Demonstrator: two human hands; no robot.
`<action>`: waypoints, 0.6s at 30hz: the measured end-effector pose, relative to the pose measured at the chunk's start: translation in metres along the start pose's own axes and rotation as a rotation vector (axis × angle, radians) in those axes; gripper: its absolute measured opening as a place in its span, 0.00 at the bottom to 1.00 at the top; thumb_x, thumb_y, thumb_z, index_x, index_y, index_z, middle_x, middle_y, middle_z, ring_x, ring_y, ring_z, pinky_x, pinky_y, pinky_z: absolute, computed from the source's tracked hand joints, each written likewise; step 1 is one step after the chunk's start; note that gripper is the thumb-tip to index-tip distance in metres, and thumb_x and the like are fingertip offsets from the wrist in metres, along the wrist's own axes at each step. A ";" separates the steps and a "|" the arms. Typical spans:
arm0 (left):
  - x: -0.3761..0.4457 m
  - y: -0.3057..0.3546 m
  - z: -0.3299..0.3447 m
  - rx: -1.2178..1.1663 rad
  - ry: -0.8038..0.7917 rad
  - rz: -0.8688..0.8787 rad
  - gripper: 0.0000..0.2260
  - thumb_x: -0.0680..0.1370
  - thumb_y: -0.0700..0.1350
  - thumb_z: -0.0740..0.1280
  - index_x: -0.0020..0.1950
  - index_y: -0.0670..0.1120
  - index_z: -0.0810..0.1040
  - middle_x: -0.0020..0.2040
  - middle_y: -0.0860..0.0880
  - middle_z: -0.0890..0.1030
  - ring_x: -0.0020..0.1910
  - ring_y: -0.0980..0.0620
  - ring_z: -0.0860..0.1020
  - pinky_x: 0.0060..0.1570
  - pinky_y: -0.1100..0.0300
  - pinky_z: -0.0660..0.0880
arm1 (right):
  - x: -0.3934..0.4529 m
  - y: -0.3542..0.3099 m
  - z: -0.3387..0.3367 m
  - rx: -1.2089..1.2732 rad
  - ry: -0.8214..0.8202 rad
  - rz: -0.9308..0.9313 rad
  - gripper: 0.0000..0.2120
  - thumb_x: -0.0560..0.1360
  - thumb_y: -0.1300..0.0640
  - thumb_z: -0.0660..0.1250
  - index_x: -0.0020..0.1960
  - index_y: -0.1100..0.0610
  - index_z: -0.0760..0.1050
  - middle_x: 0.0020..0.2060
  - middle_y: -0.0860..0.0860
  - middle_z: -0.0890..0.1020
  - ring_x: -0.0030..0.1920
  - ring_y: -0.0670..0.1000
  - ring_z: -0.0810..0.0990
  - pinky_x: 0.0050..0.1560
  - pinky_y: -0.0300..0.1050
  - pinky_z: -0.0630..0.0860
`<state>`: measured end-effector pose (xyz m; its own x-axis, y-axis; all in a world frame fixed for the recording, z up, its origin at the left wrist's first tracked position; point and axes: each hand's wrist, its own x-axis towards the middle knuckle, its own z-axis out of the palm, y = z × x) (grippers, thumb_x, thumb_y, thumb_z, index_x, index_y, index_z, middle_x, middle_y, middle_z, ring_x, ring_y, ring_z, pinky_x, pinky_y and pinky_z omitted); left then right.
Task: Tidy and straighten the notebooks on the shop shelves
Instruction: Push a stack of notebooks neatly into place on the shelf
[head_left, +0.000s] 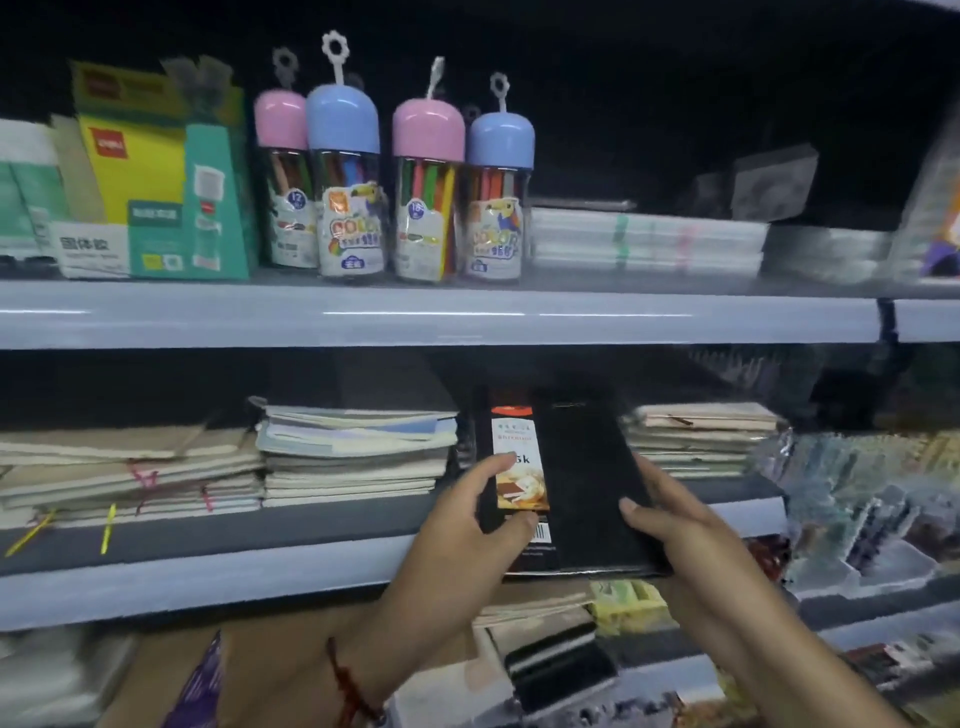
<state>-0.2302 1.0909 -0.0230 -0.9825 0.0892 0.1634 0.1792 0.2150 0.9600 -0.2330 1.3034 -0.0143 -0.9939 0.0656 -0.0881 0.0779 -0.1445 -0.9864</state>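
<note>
On the far left of the middle shelf (311, 525), a floppy pile of soft paper notebooks (130, 473) sags and fans out, with pink string and yellow sticks poking from it. I think a bump could make these slide off, because the covers are thin and smooth. Next to it, a neater stack (356, 452) has pale covers and flat edges.

Then comes the left hand (467, 514). Its fingers and thumb pinch the left edge of the black notebooks (582, 483), right over a shiny paper label. The right hand (670, 514) grips the right edge, thumb on top. The books look hard, flat and dark, maybe wrapped in slick plastic. Their near end sticks out past the shelf lip, so if a hand lets go too soon, I think they could tip and fall. Pushing them in crooked could also knock the small stack on the right (701, 441).

Up above stand round pen tubs (343, 182) with smooth pink and blue caps.
</note>
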 end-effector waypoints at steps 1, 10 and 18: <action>0.003 0.001 0.005 0.020 0.035 0.001 0.21 0.71 0.58 0.70 0.63 0.70 0.73 0.64 0.61 0.77 0.63 0.61 0.75 0.67 0.51 0.72 | 0.011 -0.001 -0.006 0.008 -0.025 0.001 0.25 0.77 0.60 0.69 0.71 0.42 0.73 0.70 0.45 0.76 0.70 0.54 0.74 0.72 0.61 0.68; 0.005 0.008 0.021 0.550 0.012 0.174 0.22 0.71 0.63 0.73 0.64 0.67 0.75 0.69 0.75 0.57 0.66 0.75 0.63 0.65 0.70 0.65 | 0.048 -0.023 -0.017 -0.118 -0.140 0.038 0.18 0.80 0.60 0.67 0.70 0.53 0.70 0.59 0.52 0.82 0.58 0.53 0.81 0.63 0.53 0.76; 0.025 0.005 0.019 0.823 0.164 0.237 0.21 0.74 0.66 0.67 0.66 0.64 0.75 0.63 0.67 0.66 0.49 0.64 0.74 0.50 0.68 0.70 | 0.042 -0.022 -0.029 -1.346 -0.256 -0.542 0.32 0.78 0.32 0.58 0.78 0.40 0.58 0.76 0.40 0.59 0.77 0.47 0.53 0.75 0.47 0.52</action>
<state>-0.2527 1.1131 -0.0185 -0.8982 0.0928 0.4298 0.2972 0.8485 0.4379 -0.2743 1.3379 -0.0003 -0.8999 -0.3819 0.2107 -0.4303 0.8562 -0.2858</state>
